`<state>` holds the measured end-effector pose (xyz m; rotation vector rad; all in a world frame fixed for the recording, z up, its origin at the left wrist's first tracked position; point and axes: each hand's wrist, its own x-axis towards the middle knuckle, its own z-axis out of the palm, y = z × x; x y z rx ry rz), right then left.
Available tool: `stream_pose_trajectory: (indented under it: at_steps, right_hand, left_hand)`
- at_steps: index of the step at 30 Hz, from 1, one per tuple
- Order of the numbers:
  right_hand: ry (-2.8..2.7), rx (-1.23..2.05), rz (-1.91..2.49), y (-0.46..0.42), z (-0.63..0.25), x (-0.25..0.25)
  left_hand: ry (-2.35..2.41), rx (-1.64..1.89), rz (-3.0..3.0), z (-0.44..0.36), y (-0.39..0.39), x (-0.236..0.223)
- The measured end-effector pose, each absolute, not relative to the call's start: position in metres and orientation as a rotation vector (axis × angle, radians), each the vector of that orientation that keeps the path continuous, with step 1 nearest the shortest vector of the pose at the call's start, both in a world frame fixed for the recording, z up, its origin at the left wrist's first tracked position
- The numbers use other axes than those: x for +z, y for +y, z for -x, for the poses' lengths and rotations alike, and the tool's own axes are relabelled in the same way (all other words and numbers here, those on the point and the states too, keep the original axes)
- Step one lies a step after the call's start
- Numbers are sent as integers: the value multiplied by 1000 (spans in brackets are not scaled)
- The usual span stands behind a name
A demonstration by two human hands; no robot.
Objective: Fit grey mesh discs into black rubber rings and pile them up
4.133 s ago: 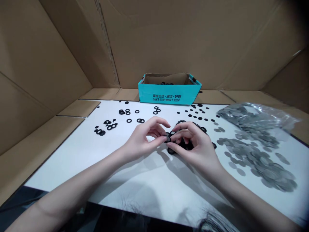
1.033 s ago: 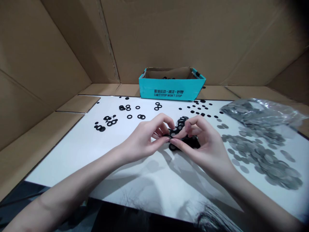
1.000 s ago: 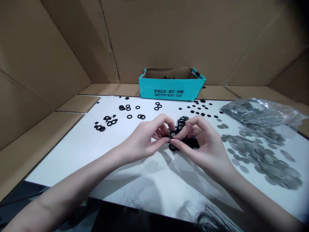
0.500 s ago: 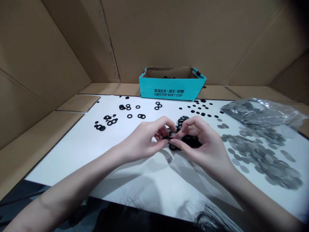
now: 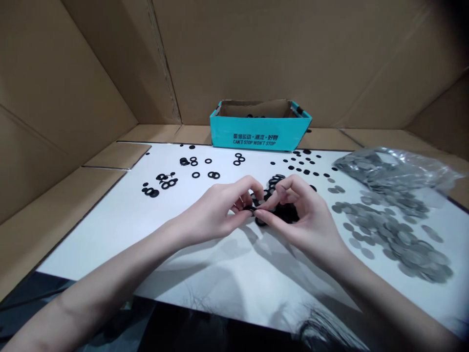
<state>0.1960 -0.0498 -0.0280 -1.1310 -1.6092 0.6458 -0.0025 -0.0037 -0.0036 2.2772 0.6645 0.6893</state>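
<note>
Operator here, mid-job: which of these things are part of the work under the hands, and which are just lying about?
In the work: left hand, right hand, black rings pinched and heaped at the fingertips.

Lying about: scattered black rings, small black discs, grey metal discs, clear plastic bag, teal cardboard box.

Teal box (image 5: 260, 133) at back; plastic bag (image 5: 399, 168) of metal discs (image 5: 392, 234) right.

The left hand (image 5: 214, 210) and right hand (image 5: 306, 225) curled close together, fingertips (image 5: 271, 218) almost meeting, forearms (image 5: 110, 278) angled inward from both sides.
</note>
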Motion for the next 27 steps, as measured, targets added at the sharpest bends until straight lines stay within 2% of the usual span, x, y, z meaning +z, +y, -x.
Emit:
stream_pose_trajectory:
  at_steps: [10, 19, 27]
  right_hand:
    - [-1605, 647, 1150, -50, -198, -23]
    - [-1599, 500, 1093, -54, -193, -27]
    - [-1253, 1117, 1058, -45, -199, -21]
  left_hand:
    - [640, 784, -2220, -1, -5, -5]
    - [653, 661, -2392, 3, -8, 5]
    - [460, 973, -2180, 1, -5, -3]
